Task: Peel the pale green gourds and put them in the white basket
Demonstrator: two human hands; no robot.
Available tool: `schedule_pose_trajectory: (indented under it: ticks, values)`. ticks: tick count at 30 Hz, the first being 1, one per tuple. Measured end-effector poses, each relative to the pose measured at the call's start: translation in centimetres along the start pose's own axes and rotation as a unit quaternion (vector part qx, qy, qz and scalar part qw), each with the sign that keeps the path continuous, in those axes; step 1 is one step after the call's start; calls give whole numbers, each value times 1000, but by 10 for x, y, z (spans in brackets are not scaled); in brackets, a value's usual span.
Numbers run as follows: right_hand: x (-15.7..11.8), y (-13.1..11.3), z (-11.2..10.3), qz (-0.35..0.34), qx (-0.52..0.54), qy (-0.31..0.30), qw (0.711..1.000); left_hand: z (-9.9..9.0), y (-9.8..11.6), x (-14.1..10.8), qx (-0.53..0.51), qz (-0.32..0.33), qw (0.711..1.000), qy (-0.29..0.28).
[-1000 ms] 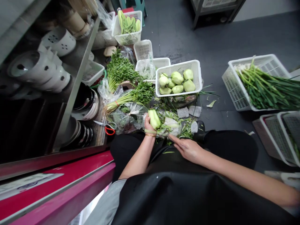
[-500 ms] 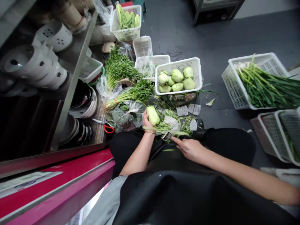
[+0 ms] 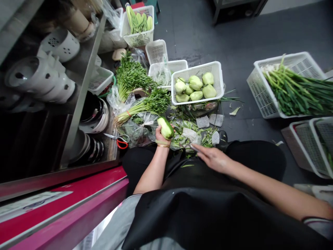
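My left hand (image 3: 159,136) is wrapped round a pale green gourd (image 3: 164,125), with a strip of dark green skin showing along its right side. My right hand (image 3: 214,159) is to the right, above my lap and apart from the gourd. It is closed on a peeler (image 3: 191,146), which is blurred and mostly hidden by the fingers. Under and beyond both hands lie green peelings (image 3: 205,139) and white foam net sleeves (image 3: 203,121). Several pale, peeled gourds (image 3: 195,83) sit in a white basket (image 3: 221,78) just beyond.
Bunches of leafy greens (image 3: 134,74) and red-handled scissors (image 3: 122,142) lie to the left, beside a shelf (image 3: 90,74) of pots and bowls. A basket of green onions (image 3: 293,86) stands at right, with more baskets (image 3: 299,142) nearer. Another vegetable basket (image 3: 137,38) is at the back.
The gourd has turned in my left hand, bringing dark skin into view, and shifted slightly left. My right hand with the peeler has moved slightly up and away from it.
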State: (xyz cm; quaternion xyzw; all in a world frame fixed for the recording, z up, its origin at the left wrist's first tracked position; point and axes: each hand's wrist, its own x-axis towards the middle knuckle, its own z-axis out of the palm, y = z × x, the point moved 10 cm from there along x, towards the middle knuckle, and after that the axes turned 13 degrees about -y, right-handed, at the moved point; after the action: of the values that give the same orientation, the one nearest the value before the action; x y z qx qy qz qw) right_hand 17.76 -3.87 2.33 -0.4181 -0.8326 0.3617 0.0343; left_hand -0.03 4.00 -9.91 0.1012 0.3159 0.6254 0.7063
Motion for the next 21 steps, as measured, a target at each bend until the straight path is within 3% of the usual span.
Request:
schedule_pose_trajectory:
  ticks: [3, 6, 8, 10, 12, 15, 18, 21]
  values:
    - [38, 0, -43, 13, 24, 31, 999, 14, -11, -2, 3, -50, 997, -57]
    - [75, -6, -51, 24, 24, 32, 999, 19, -17, -5, 15, -65, 995, -75]
    - [69, -6, -31, 25, 31, 16, 999, 13, -13, -4, 12, -46, 997, -54]
    - [42, -4, -5, 17, 41, -29, 999, 5, -9, -3, 13, -33, 999, -27]
    - [12, 2, 7, 15, 47, -72, 996, 3, -8, -2, 17, -35, 999, -18]
    - [3, 8, -25, 28, 42, -35, 998, 11, -10, -2, 25, -54, 997, -40]
    - [41, 0, -64, 28, 29, 30, 999, 23, -15, -8, 40, -80, 993, -74]
    - [70, -9, -59, 31, 14, 30, 999, 31, -19, -15, 48, -89, 989, -108]
